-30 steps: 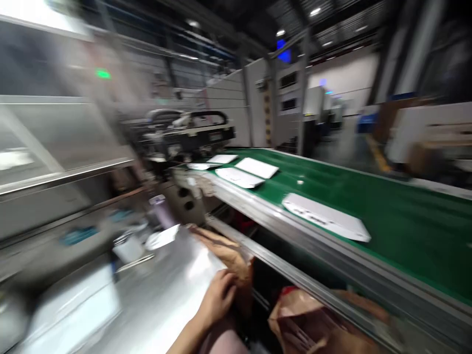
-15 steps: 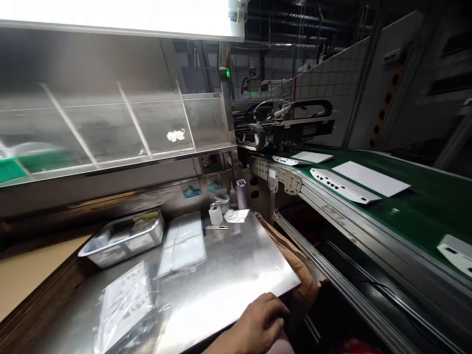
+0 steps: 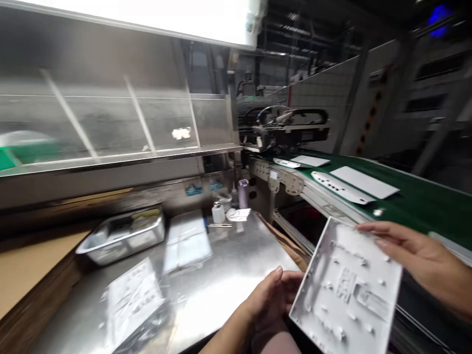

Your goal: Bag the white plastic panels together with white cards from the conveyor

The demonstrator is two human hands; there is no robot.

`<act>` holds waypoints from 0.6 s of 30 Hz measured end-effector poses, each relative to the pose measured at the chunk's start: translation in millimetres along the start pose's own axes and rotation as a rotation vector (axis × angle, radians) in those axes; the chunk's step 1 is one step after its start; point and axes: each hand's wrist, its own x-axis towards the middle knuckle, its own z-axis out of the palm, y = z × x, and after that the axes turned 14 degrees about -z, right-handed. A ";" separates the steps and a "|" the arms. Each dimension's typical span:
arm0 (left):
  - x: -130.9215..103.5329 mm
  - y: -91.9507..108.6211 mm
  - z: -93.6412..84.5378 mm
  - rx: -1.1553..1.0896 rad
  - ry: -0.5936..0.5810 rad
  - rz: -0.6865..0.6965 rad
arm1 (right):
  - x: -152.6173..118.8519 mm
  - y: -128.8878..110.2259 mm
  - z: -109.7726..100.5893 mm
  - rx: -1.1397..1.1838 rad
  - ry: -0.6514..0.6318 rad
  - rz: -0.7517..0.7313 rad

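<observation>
A white plastic housing panel (image 3: 342, 295) is tilted at the lower right, its inner side with moulded posts and ribs facing me. My right hand (image 3: 427, 260) grips it at the upper right edge, thumb on the inner side. Close by the panel's left edge is my left hand (image 3: 267, 297), open, thumb raised and apart from the fingers. Its fingertips reach the edge; whether they touch it, I cannot tell. Beneath the left hand lies the metal worktop (image 3: 228, 275). Past the right hand runs a green conveyor belt (image 3: 416, 211).
Flat white panels (image 3: 365, 182) and slotted white strips (image 3: 339, 188) lie on the belt. The worktop holds a bagged white part (image 3: 134, 300), a plastic-wrapped stack (image 3: 188, 241), a grey bin (image 3: 121, 241), a white bottle (image 3: 218, 213) and tweezers (image 3: 220, 225).
My right hand has come into view with the white housing panel. My left hand has opened from its curled pose beside the worktop edge and is now at the panel. The view has shifted slightly.
</observation>
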 end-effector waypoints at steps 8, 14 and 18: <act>-42.3 -24.1 -23.9 -0.349 -0.149 -0.042 | 24.2 5.6 172.8 0.373 -0.363 0.173; -65.8 -30.9 -52.3 -0.478 -0.098 -0.008 | 10.7 22.4 182.7 0.122 -0.304 0.102; -67.4 -31.3 -63.7 -0.556 0.042 0.155 | -21.2 2.8 189.2 -0.088 -0.447 -0.221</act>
